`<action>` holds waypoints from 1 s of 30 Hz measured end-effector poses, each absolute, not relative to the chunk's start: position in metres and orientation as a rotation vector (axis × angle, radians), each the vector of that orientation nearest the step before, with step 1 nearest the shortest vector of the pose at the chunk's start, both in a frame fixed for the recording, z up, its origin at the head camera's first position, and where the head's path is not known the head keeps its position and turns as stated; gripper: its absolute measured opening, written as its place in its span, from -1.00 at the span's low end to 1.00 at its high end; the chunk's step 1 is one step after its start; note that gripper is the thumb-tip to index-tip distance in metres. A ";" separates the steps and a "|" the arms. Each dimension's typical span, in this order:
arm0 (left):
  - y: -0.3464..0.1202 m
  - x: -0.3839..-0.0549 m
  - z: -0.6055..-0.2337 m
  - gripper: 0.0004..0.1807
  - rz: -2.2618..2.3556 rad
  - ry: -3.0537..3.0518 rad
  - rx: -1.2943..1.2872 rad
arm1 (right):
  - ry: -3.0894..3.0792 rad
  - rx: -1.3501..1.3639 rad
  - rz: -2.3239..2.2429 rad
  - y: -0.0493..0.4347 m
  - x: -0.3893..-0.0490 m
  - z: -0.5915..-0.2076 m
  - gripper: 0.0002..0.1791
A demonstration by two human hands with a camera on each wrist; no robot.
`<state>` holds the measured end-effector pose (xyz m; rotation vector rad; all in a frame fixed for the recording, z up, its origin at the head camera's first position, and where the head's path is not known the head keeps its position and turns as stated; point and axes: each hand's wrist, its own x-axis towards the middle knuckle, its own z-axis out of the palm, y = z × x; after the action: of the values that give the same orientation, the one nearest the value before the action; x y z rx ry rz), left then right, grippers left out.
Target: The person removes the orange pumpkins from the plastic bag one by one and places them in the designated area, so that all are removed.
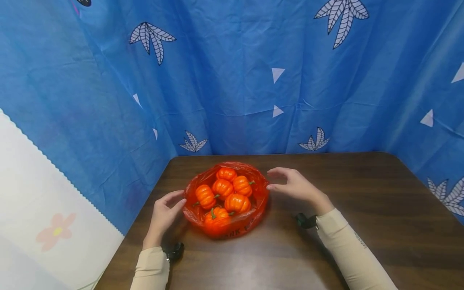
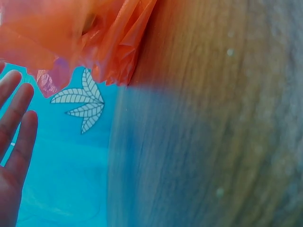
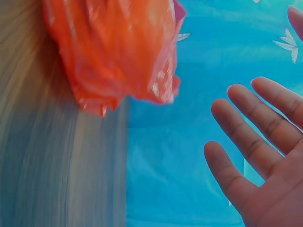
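A red plastic bag [image 1: 250,225] with its mouth spread wide stands on the table, and several small orange pumpkins [image 1: 222,188] lie inside it. Dark lettering shows on the bag's front. My left hand [image 1: 163,213] is at the bag's left rim, thumb and forefinger apart; whether the fingertips touch the plastic I cannot tell. Straight, spread fingers [image 2: 23,142] show in the left wrist view. Just beyond the right rim is my right hand [image 1: 295,185], relaxed and holding nothing. The right wrist view shows its fingers [image 3: 246,137] extended, apart from the bag.
The brown wooden table [image 1: 348,193] extends to the right and front of the bag. A blue curtain [image 1: 239,80] with leaf prints hangs behind it. To the left is a white cloth [image 1: 32,193] with a flower print.
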<state>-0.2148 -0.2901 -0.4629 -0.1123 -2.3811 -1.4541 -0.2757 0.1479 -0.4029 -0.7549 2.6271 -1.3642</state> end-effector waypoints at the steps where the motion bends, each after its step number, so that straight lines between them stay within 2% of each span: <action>1: -0.290 -0.215 -0.463 -0.62 -1.450 -2.387 -0.111 | 2.617 -0.761 -1.375 0.146 -0.275 -0.402 -0.34; 17: -0.283 -0.212 -0.464 -0.68 -1.350 -2.467 -0.013 | 2.560 -0.814 -1.524 0.111 -0.273 -0.404 -0.44; 30: -0.279 -0.209 -0.460 -0.72 -1.322 -2.515 0.051 | 2.525 -0.931 -1.507 0.091 -0.267 -0.412 -0.43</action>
<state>-0.2091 -0.2792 -0.4595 0.0513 -2.5153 -1.3219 -0.2670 0.0906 -0.4125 -0.9310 2.5248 -1.5074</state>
